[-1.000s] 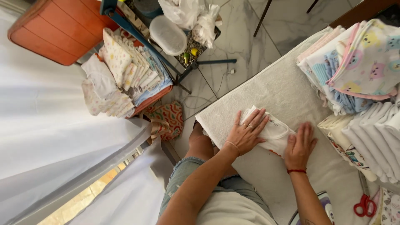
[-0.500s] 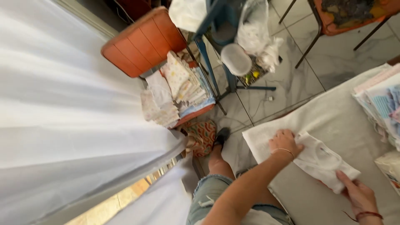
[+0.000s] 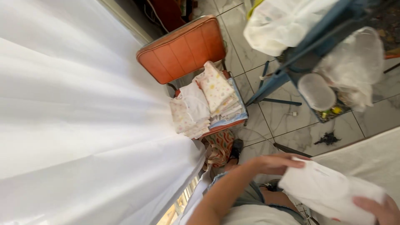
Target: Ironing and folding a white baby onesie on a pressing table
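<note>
Marbled tile floor (image 3: 291, 121), soft folded cloth (image 3: 329, 191)

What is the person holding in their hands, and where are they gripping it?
A folded white cloth, held at its two ends: the left hand grips the upper-left end, the right hand the lower-right end.

A single head-worn camera looks steeply down and is tilted, so the floor runs at a slant. The orange chair (image 3: 183, 48) sits near the middle top, at some distance below. The hands (image 3: 277, 163) appear close to the lens, below and right of the chair.
</note>
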